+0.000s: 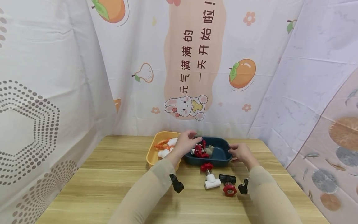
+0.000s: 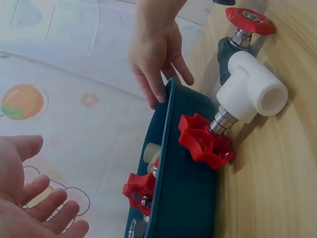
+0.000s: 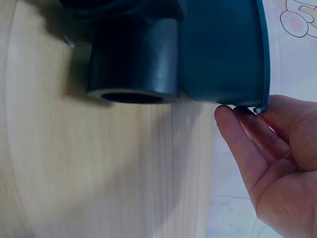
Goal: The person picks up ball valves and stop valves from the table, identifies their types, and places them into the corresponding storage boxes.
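Note:
A dark blue plastic bin (image 1: 218,162) stands toward the back of the table. In it lie valves with red handwheels (image 1: 199,150) and a beige pipe fitting (image 1: 209,150). My right hand (image 1: 241,153) pinches the bin's right end, thumb over the rim and fingers outside, as the right wrist view shows. My left hand (image 1: 184,144), fingers spread, hovers by the bin's left end and holds nothing. In front of the bin lie a white tee valve (image 1: 211,181) with a red handwheel and a black tee valve (image 1: 227,179) with a red handwheel.
A yellow bin (image 1: 149,155) with white and orange fittings (image 1: 165,151) sits left of the blue bin, partly behind my left forearm. Printed curtains (image 1: 139,102) hang behind the wooden table (image 1: 112,174) and at both sides. Black camera mounts are on both wrists.

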Tool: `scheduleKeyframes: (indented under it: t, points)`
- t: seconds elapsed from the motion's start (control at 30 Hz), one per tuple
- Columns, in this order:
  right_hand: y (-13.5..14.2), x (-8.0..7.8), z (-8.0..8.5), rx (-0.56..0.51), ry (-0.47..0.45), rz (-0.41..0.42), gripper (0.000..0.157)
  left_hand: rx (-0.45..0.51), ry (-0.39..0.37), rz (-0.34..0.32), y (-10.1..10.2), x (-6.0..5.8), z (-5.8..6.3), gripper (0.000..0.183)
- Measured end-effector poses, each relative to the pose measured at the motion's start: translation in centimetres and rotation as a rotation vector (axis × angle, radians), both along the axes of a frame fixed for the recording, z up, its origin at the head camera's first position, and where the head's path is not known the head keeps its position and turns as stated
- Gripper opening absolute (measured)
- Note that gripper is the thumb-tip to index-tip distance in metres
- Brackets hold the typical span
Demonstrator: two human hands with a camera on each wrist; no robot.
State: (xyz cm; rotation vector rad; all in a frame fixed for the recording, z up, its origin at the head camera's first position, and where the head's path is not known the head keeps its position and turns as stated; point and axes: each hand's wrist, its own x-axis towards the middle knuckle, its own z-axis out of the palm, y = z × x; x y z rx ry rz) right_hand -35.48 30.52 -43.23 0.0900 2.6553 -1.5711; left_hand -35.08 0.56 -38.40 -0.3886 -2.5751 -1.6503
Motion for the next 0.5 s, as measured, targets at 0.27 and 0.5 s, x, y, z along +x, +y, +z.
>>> scheduleKeyframes:
  t: [0.27,0.5]
  points:
    - [0.0,0.0,0.1,0.010,-0.001,0.002,0.042,-0.013,0.015,-0.051,-0.3,0.9,0.3,0.048]
    - [-0.1,0.1,0.2,0.014,0.000,0.002,0.042,-0.043,0.078,-0.105,-0.4,1.9,0.4,0.049]
